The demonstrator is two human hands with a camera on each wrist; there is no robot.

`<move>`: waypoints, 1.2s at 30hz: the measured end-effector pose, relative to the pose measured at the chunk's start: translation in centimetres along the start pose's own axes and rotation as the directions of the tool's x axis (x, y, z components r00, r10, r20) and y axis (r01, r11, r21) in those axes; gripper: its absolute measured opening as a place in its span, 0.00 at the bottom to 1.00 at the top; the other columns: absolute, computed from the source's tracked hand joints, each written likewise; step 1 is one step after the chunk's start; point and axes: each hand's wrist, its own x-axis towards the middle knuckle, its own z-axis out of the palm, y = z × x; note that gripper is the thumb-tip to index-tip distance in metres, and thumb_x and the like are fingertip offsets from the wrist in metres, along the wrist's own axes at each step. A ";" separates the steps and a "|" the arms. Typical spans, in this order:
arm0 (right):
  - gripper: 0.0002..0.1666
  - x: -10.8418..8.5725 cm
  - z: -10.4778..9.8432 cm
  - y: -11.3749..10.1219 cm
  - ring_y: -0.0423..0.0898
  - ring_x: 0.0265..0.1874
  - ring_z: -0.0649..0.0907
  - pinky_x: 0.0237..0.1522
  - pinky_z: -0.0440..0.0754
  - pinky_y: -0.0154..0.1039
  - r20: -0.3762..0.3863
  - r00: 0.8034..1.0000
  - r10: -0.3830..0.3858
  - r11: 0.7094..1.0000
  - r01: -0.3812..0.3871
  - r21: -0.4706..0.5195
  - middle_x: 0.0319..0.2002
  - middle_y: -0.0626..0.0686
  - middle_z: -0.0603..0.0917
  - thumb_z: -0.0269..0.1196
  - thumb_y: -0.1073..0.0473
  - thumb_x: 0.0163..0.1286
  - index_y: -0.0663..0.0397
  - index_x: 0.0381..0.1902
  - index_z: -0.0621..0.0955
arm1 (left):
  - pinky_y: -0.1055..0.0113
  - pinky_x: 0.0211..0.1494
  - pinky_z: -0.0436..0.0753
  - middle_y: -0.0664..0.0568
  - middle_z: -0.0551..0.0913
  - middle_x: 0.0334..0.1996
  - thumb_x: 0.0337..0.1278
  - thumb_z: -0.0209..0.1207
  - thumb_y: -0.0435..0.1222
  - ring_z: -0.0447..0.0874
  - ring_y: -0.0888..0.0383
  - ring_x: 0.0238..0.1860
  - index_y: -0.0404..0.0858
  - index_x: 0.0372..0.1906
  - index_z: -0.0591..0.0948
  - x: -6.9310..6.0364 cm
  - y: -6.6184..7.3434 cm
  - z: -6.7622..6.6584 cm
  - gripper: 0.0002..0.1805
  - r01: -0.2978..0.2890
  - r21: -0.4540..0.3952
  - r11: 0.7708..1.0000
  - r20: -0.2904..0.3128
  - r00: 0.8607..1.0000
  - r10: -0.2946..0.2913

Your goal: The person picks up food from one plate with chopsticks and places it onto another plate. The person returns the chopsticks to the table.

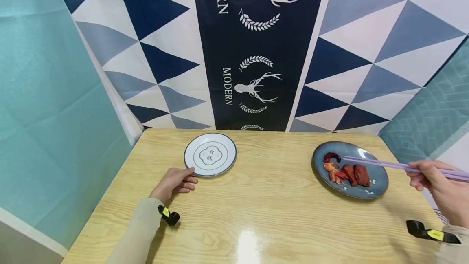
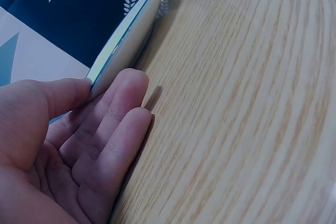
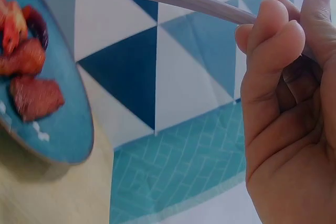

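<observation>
The left hand (image 1: 175, 182) pinches the near rim of a round white plate with a dark-edged border (image 1: 228, 150), thumb on top, the other fingers loosely bent. That plate sits near the far edge of the pale wood-grain table (image 1: 275, 207). A wide span of tabletop separates it from a glossy blue-grey round plate (image 1: 340, 146) by the right edge, holding reddish-brown food pieces (image 1: 361, 175). The right hand (image 1: 439, 184) grips slim lilac chopsticks (image 1: 393, 165), tips slightly parted above the blue-grey plate.
</observation>
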 end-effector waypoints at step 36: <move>0.28 -2.1 -3.8 1.3 0.29 0.15 0.77 0.15 0.70 0.27 -0.024 0.995 0.098 0.948 -0.100 -0.304 0.21 0.33 0.83 0.48 0.66 0.84 0.25 0.38 0.85 | 0.70 0.31 0.88 0.52 0.90 0.30 0.73 0.61 0.50 0.89 0.62 0.24 0.31 0.45 0.88 0.4 -0.3 0.2 0.23 0.014 -0.001 1.000 -0.037 0.999 -0.014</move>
